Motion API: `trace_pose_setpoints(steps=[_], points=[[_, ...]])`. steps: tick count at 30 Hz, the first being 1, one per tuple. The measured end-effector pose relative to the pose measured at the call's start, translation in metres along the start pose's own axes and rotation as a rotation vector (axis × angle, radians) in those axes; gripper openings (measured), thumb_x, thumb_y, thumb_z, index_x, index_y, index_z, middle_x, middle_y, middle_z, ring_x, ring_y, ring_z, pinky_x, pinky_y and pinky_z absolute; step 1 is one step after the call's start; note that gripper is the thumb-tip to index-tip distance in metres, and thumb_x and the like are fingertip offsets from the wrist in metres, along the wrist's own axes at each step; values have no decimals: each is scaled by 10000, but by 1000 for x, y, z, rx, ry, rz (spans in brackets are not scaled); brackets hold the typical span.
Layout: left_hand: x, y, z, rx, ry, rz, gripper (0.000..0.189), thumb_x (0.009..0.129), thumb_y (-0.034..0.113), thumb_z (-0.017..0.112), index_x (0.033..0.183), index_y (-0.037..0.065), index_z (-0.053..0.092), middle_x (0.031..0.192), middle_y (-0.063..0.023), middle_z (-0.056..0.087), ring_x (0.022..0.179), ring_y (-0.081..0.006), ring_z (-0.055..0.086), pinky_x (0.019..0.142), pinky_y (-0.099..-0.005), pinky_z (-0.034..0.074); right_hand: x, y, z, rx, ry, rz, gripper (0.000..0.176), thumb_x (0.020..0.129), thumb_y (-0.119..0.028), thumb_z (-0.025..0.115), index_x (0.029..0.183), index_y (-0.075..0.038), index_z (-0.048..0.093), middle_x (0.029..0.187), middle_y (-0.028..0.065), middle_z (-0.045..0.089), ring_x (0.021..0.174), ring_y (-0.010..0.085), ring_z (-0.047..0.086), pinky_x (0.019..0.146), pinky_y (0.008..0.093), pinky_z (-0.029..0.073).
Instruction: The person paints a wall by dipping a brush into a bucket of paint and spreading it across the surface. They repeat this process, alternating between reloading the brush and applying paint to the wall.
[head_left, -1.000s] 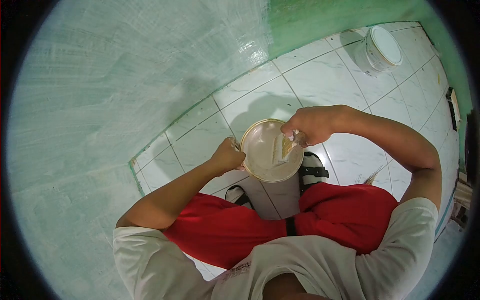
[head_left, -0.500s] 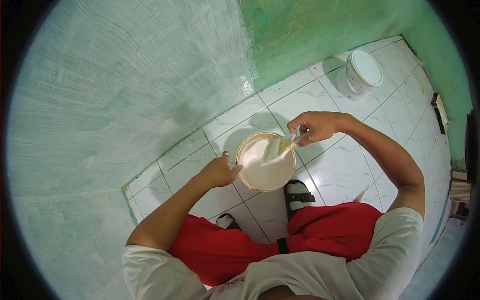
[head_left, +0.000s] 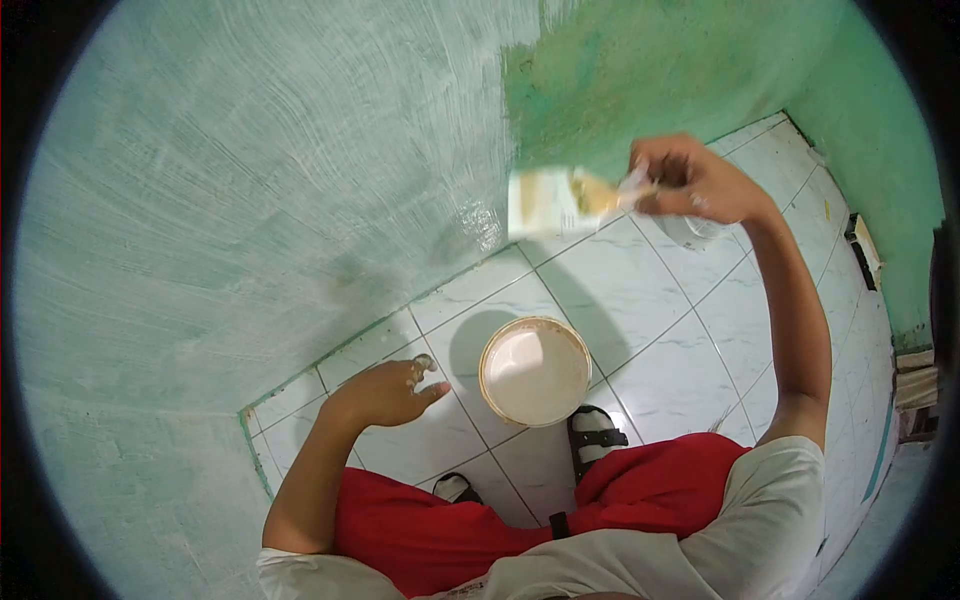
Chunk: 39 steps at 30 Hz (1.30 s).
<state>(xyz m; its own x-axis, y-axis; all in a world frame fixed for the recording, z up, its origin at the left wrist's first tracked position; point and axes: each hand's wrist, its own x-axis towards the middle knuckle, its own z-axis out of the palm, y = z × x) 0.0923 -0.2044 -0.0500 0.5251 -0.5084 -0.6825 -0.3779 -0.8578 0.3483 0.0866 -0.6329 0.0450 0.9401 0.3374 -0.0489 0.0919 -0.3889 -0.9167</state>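
My right hand [head_left: 690,185] is closed round the handle of a wide paintbrush [head_left: 565,202], raised beside the wall with its bristles pointing left. The brush is blurred by motion and its bristles carry white paint. Below it on the floor stands an open round bucket [head_left: 536,371] holding pale paint. Just left of the bucket, my left hand [head_left: 392,391] hangs with fingers apart, holding nothing and not touching the rim. White paint marks the fingers of both hands.
Whitish brushed paint covers the left wall [head_left: 300,180]; the wall farther right [head_left: 620,80] is green. Behind my right hand, a second bucket [head_left: 697,232] is mostly hidden. A black and white object [head_left: 864,250] lies by the right wall. My sandalled feet are near the bucket.
The brush has risen from over the bucket towards the wall in my right hand. My left hand has let go of the bucket rim and moved left.
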Motion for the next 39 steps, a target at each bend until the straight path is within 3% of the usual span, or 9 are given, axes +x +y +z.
trace_pose_setpoints(steps=[4, 5, 8, 12, 21, 26, 30, 32, 39], points=[[-8, 1, -2, -27, -54, -16, 696, 998, 561, 491, 1394, -10, 517, 1295, -231, 637, 1169, -358, 635, 1013, -390, 481, 6, -29, -5, -282, 484, -177, 112, 904, -43, 670, 954, -14, 574, 822, -22, 574, 718, 40, 491, 633, 231, 413], [-8, 0, -1, -27, -51, -14, 696, 998, 561, 491, 1394, -10, 517, 1295, -231, 637, 1169, -358, 635, 1013, -390, 481, 11, -27, -3, -285, 485, -179, 112, 904, -43, 670, 954, -14, 574, 822, -22, 574, 718, 40, 491, 633, 231, 413], [-9, -5, 1, -43, -40, 1, 706, 1000, 567, 485, 1401, -14, 509, 1318, -233, 625, 1192, -358, 623, 1027, -390, 472, 37, 12, 9, -476, 825, -368, 198, 888, -105, 690, 1042, -40, 583, 738, 80, 601, 619, 106, 504, 560, 289, 430], [-7, -6, 3, -34, -38, 35, 700, 1007, 562, 478, 1400, -17, 509, 1324, -242, 619, 1191, -360, 624, 1026, -392, 472, 74, 81, 47, -408, 981, -392, 167, 895, -99, 682, 1005, -22, 583, 756, 148, 618, 613, 175, 559, 575, 342, 466], [-6, -4, 2, -17, -49, 26, 692, 1009, 546, 484, 1399, -25, 508, 1306, -245, 628, 1174, -364, 632, 1017, -389, 478, 71, 167, 107, -318, 895, -218, 165, 905, -87, 659, 964, -9, 527, 857, 241, 599, 752, 434, 594, 646, 452, 473], [-2, -9, 7, -21, -50, 35, 685, 1010, 544, 483, 1379, -32, 529, 1321, -235, 622, 1171, -363, 631, 1017, -389, 479, 46, 193, 128, -318, 735, 1, 196, 875, -57, 637, 1040, -6, 544, 935, 252, 654, 881, 456, 645, 761, 493, 519], [-7, -2, 3, -12, -27, 54, 684, 1012, 545, 480, 1371, -34, 537, 1327, -237, 616, 1167, -363, 631, 1018, -388, 478, 48, 191, 127, -364, 650, 135, 202, 889, -87, 645, 1048, -6, 551, 857, 262, 659, 829, 423, 671, 732, 456, 521], [-9, 0, 2, -15, -41, 29, 685, 1013, 545, 477, 1374, -35, 534, 1325, -238, 616, 1165, -363, 631, 1020, -388, 477, 60, 183, 118, -423, 572, 258, 294, 806, -90, 682, 1071, 10, 602, 963, 303, 680, 953, 471, 660, 832, 492, 531], [-10, 0, 4, -7, -36, 45, 678, 1013, 540, 484, 1383, -27, 528, 1320, -250, 616, 1167, -364, 634, 1018, -391, 479, 108, 95, 38, -684, 485, 197, 273, 741, -119, 732, 986, -6, 689, 907, 273, 696, 902, 416, 689, 787, 454, 529]])
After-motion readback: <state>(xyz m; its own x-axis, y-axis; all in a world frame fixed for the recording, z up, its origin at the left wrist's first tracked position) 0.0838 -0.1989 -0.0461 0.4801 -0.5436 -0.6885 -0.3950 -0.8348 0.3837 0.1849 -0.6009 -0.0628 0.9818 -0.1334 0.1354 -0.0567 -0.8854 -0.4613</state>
